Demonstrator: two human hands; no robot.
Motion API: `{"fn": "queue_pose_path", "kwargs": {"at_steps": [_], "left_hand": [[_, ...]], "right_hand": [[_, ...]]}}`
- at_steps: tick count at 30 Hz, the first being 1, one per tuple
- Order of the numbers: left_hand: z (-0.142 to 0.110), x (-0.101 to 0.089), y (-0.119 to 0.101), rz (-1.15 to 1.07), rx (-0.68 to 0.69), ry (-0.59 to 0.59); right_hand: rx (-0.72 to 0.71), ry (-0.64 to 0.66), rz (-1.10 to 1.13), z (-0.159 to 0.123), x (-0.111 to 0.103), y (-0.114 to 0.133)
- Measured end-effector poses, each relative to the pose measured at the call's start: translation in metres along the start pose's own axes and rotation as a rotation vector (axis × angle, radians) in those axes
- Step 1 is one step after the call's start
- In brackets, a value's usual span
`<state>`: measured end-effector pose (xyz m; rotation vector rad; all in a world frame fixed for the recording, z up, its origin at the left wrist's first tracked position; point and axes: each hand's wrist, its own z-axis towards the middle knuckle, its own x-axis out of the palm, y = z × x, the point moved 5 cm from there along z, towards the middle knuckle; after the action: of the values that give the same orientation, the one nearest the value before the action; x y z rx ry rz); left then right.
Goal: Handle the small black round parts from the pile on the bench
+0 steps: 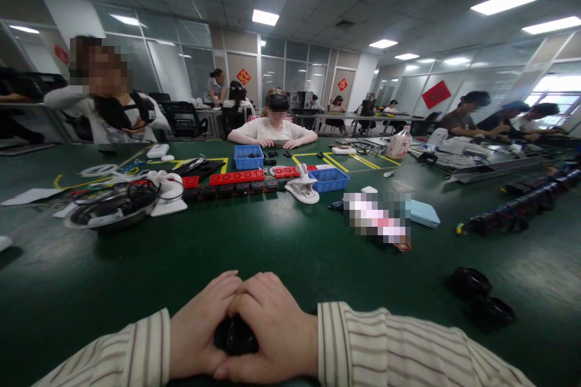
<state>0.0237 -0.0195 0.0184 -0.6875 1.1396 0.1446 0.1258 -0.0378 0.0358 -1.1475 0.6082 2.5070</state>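
Observation:
Close to me at the bottom of the head view, my left hand (202,320) and my right hand (272,329) are cupped together round a glossy black object (239,337). Only its rounded, dark front shows in the gap between my palms, so its exact kind is hidden. The fingers of both hands are curled over its top and touch each other. My right thumb lies low, beneath the object. Off to the right on the green table (290,254) sit two black ring-shaped parts (469,282), apart from my hands.
Farther back stand blue bins (249,158), red and black block strips (236,176), a white clip stand (302,186) and a metal bowl (106,217) of cables. A light-blue box (422,213) and black strips (521,202) lie rightward. A person (272,130) sits opposite.

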Motion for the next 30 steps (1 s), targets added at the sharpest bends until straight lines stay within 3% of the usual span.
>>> {"fn": "queue_pose_path", "kwargs": {"at_steps": [5,12,15,22,26,30], "left_hand": [[0.001,-0.002,0.000,-0.061,-0.007,0.050],[0.004,-0.001,-0.002,-0.130,0.049,0.090],[0.003,-0.001,0.000,-0.129,0.067,0.099],[-0.001,0.000,0.012,-0.027,0.033,0.030],[0.001,-0.001,0.002,0.063,-0.012,0.002],[0.002,-0.002,-0.005,0.068,-0.062,0.034]], "right_hand": [[-0.078,0.093,-0.009,0.001,-0.003,0.006],[-0.364,0.230,0.130,-0.001,0.002,0.017],[-0.437,0.227,0.149,-0.003,0.003,0.018],[-0.160,-0.134,0.140,0.002,-0.013,0.007],[-0.023,-0.164,0.084,0.001,-0.007,0.000],[0.005,-0.103,0.007,0.000,-0.005,-0.001]]}}
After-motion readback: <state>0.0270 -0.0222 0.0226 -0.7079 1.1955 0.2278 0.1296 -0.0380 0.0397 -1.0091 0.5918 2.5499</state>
